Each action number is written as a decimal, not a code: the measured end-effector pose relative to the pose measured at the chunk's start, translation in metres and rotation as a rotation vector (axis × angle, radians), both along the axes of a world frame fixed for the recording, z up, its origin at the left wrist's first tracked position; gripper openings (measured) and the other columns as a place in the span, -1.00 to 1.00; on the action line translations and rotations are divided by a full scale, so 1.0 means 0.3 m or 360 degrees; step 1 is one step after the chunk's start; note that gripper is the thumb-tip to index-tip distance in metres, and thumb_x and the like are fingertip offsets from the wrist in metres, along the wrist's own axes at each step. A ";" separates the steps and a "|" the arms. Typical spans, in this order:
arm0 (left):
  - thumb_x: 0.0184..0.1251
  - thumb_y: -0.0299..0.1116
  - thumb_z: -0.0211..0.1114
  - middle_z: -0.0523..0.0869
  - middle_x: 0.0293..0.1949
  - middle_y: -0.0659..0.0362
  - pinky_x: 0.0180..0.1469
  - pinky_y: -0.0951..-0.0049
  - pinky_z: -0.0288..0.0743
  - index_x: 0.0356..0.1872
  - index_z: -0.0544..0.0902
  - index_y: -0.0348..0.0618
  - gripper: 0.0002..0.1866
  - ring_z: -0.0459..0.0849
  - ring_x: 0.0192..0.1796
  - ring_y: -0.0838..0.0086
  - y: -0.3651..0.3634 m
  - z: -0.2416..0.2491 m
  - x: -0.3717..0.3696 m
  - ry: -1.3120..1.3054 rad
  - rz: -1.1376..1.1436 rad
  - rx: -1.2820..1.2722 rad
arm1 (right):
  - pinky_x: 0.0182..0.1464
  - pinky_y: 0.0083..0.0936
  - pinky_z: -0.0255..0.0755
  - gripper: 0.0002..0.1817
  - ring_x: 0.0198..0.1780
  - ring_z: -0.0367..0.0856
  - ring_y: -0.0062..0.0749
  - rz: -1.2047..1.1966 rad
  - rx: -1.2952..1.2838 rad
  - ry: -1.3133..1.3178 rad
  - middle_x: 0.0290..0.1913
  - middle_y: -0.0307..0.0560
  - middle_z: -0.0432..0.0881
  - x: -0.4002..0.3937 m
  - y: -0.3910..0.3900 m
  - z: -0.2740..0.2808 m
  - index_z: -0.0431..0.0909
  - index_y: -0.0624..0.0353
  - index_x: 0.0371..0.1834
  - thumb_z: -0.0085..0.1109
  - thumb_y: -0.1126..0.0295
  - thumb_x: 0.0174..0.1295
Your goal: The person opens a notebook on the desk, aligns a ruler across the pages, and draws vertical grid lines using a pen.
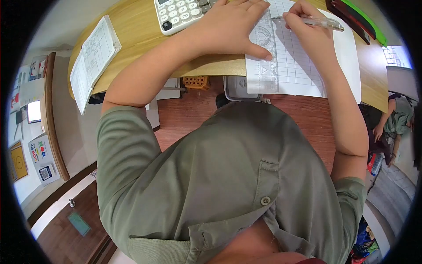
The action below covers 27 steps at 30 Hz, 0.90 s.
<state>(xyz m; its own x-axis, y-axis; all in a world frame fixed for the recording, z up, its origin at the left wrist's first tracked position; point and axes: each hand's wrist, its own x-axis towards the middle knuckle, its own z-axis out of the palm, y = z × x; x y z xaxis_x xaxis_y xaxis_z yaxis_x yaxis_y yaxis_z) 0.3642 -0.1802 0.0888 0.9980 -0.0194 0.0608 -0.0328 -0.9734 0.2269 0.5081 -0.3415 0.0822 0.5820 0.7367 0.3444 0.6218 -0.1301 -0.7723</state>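
My left hand (233, 27) lies spread with its thumb out, resting on a clear plastic ruler (267, 72). Under the ruler is a white sheet with a printed grid (303, 79); further white paper (347, 57) shows to its right. In my right hand (310, 34), a clear pen (327, 23) is gripped between thumb and fingers, its tip at the ruler's right edge. The ruler has cut-out shapes and a protractor pattern. The far fingertips of my left hand reach the top of the view. A white calculator (182, 16) sits left of that hand.
An open booklet (94, 59) overhangs the left edge of the wooden desk (136, 44). A green and black object (358, 20) lies at the upper right. Below the desk are an orange basket (196, 82) and a grey bin (237, 88). Another person (398, 116) is at the far right.
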 end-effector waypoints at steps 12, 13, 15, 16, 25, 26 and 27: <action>0.10 0.25 0.45 0.35 0.42 -0.39 0.55 -0.17 0.06 0.44 0.22 -0.53 0.13 0.27 0.50 -0.29 -0.005 -0.007 -0.001 -0.0046 -0.0002 0.0093 | -0.40 -0.45 0.31 -0.85 -0.44 0.42 -0.53 -0.0049 -0.0096 -0.0003 -0.54 -0.14 0.49 -0.006 0.000 0.014 0.49 0.31 -0.46 0.19 0.46 0.17; 0.09 0.25 0.45 0.35 0.42 -0.39 0.55 -0.17 0.06 0.44 0.23 -0.53 0.13 0.28 0.50 -0.29 -0.005 -0.006 0.001 -0.0030 0.0002 0.0097 | -0.40 -0.45 0.31 -0.85 -0.44 0.42 -0.53 -0.0050 -0.0096 -0.0003 -0.54 -0.14 0.49 -0.007 -0.001 0.015 0.49 0.31 -0.46 0.19 0.46 0.17; 0.09 0.25 0.45 0.35 0.42 -0.38 0.55 -0.17 0.06 0.43 0.23 -0.53 0.13 0.28 0.50 -0.29 -0.006 -0.003 0.003 -0.0013 0.0005 0.0100 | -0.41 -0.45 0.30 -0.85 -0.45 0.41 -0.55 -0.0015 -0.0090 0.0044 -0.55 -0.15 0.49 -0.010 -0.005 0.020 0.49 0.31 -0.45 0.19 0.46 0.18; 0.09 0.25 0.45 0.35 0.42 -0.39 0.55 -0.16 0.06 0.44 0.22 -0.53 0.13 0.27 0.50 -0.29 -0.008 -0.002 0.002 -0.0011 0.0007 0.0108 | -0.41 -0.45 0.30 -0.85 -0.45 0.41 -0.55 -0.0015 -0.0090 0.0044 -0.55 -0.15 0.49 -0.015 -0.010 0.020 0.49 0.31 -0.45 0.19 0.46 0.18; 0.09 0.22 0.46 0.33 0.43 -0.41 0.56 -0.16 0.05 0.45 0.20 -0.54 0.14 0.24 0.52 -0.29 -0.015 0.021 -0.005 0.0005 0.0023 0.0037 | -0.32 -0.66 0.25 -0.82 -0.38 0.41 -0.71 0.0186 -0.0176 0.0115 -0.48 -0.28 0.53 -0.089 -0.145 0.025 0.49 0.25 -0.39 0.23 0.40 0.29; 0.09 0.21 0.46 0.33 0.43 -0.41 0.56 -0.16 0.05 0.45 0.20 -0.54 0.14 0.24 0.52 -0.29 -0.018 0.025 -0.007 0.0029 0.0037 0.0029 | -0.32 -0.66 0.25 -0.82 -0.38 0.41 -0.71 0.0187 -0.0179 0.0116 -0.48 -0.28 0.53 -0.106 -0.164 0.027 0.49 0.25 -0.39 0.23 0.40 0.29; 0.09 0.21 0.46 0.33 0.43 -0.41 0.56 -0.16 0.05 0.45 0.20 -0.54 0.14 0.24 0.52 -0.29 -0.015 0.018 -0.004 0.0029 0.0038 0.0027 | -0.35 -0.60 0.28 -0.82 -0.43 0.40 -0.66 0.0179 -0.0174 0.0179 -0.52 -0.25 0.50 -0.118 -0.181 0.024 0.49 0.27 -0.41 0.24 0.40 0.23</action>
<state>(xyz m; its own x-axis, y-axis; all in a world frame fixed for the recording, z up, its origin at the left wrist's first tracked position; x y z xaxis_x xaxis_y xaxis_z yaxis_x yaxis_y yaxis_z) 0.3629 -0.1847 0.0943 0.9991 0.0035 0.0423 -0.0055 -0.9775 0.2109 0.4728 -0.3958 0.0895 0.5242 0.8286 0.1965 0.5479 -0.1515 -0.8227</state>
